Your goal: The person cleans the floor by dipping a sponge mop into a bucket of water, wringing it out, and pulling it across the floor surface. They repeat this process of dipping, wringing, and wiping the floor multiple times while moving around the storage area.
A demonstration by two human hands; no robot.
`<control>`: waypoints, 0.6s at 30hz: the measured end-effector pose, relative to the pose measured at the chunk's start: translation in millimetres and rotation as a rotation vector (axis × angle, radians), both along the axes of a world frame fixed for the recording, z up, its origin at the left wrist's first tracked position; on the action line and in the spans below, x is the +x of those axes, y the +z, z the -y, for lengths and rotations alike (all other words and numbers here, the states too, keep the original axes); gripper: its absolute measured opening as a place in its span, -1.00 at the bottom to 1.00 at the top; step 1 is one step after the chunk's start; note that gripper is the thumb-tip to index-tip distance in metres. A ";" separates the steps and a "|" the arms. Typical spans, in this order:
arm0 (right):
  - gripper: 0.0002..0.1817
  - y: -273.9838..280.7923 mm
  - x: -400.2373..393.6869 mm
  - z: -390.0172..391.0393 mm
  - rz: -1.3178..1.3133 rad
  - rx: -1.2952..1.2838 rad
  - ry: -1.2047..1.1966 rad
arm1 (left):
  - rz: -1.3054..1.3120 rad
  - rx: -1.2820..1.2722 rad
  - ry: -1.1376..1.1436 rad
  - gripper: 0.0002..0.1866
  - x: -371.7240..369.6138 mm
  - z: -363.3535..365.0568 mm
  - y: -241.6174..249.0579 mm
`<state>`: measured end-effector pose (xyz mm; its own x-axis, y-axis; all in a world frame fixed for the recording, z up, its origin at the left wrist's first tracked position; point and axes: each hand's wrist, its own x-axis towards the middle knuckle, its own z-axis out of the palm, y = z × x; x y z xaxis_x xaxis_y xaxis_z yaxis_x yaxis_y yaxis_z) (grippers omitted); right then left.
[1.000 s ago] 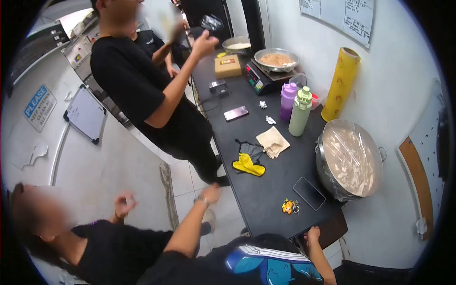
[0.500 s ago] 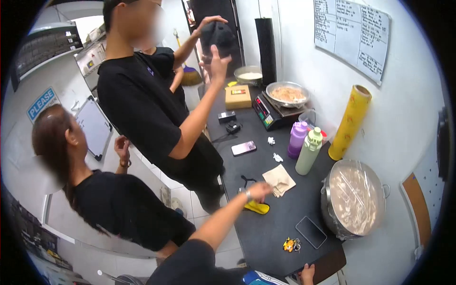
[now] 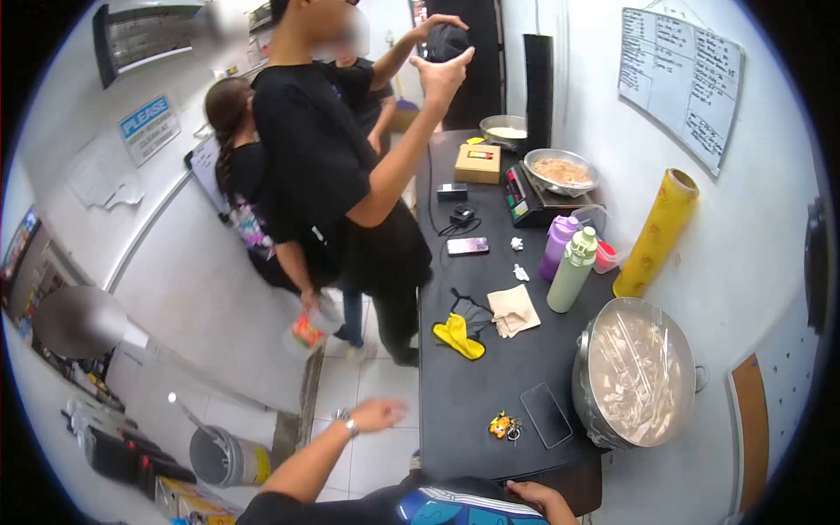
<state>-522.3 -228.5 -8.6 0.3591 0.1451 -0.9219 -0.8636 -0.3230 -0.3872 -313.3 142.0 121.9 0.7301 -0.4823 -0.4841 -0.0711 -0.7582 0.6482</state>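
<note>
My left hand (image 3: pixel 380 415) is off the table's left side, over the tiled floor. Its fingers are stretched out but blurred, and I see nothing held. A watch or bracelet (image 3: pixel 352 425) is on that wrist. At the table's near end my right hand (image 3: pixel 535 495) touches the edge of a dark brown flat thing (image 3: pixel 582 490); how its fingers sit is partly hidden. Closest to the hands on the table (image 3: pixel 464 394) are an orange keychain figure (image 3: pixel 501 426) with keys and a dark phone (image 3: pixel 547 415). Farther on lie a yellow and black cloth item (image 3: pixel 459 337) and tan napkins (image 3: pixel 514 311).
A big pot (image 3: pixel 637 376) under plastic film stands right. Behind are a green bottle (image 3: pixel 573 273), purple bottle (image 3: pixel 557 247), yellow roll (image 3: pixel 656 232), scale (image 3: pixel 525 197) with a bowl (image 3: pixel 560 171), and cardboard box (image 3: pixel 478 164). A co-worker (image 3: pixel 311 149) lifts a black object (image 3: pixel 446 42).
My left hand has drawn back from the napkins to beyond the table's left edge. The long-haired co-worker has moved farther off, now with a clear bag or container low in one hand.
</note>
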 end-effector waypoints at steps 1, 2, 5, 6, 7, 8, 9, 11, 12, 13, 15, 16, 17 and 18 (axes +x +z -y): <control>-0.46 -16.6 -2.6 2.8 0.007 0.080 0.043 | -0.218 -0.209 0.085 -0.63 -32.3 -8.4 -30.2; -0.47 -26.2 -2.4 7.1 0.012 0.157 0.091 | -0.254 -0.354 0.042 -0.64 -65.9 -9.0 -42.2; -0.45 5.1 7.1 -0.3 0.096 0.133 0.285 | -0.363 -0.314 0.057 -0.57 -145.8 16.6 -31.9; -0.43 27.0 10.7 -8.5 0.130 0.122 0.344 | -0.315 -0.371 -0.011 -0.56 -162.3 23.0 -31.9; -0.38 58.1 17.9 -20.6 0.174 0.113 0.401 | -0.264 -0.436 -0.058 -0.55 -182.7 27.5 -33.2; -0.37 49.2 23.8 -24.2 0.173 0.166 0.445 | -0.282 -0.578 -0.082 -0.54 -197.6 22.8 -66.3; -0.39 4.7 26.9 -17.2 0.379 0.289 0.622 | -0.270 -0.634 -0.022 -0.54 -212.0 17.3 -88.1; -0.40 23.9 45.1 -39.8 0.464 0.197 0.877 | -0.270 -0.477 0.057 -0.59 -218.1 9.4 -50.0; -0.41 35.5 55.3 -51.8 0.510 0.153 1.003 | -0.239 -0.411 0.096 -0.61 -223.3 3.4 -40.4; -0.42 44.0 61.8 -67.5 0.449 0.322 1.042 | -0.242 -0.405 0.148 -0.63 -229.9 -3.2 -36.9; -0.43 37.8 72.0 -90.4 0.390 0.385 1.047 | -0.234 -0.383 0.236 -0.63 -244.1 -14.8 -29.7; -0.44 32.3 77.8 -100.4 0.308 0.402 1.012 | -0.210 -0.415 0.275 -0.64 -250.1 -19.9 -37.4; -0.45 27.0 80.5 -111.3 0.224 0.419 0.968 | -0.188 -0.444 0.308 -0.65 -260.1 -27.6 -49.6; -0.46 24.2 81.6 -125.1 0.138 0.435 0.920 | -0.171 -0.471 0.339 -0.65 -268.1 -38.6 -56.3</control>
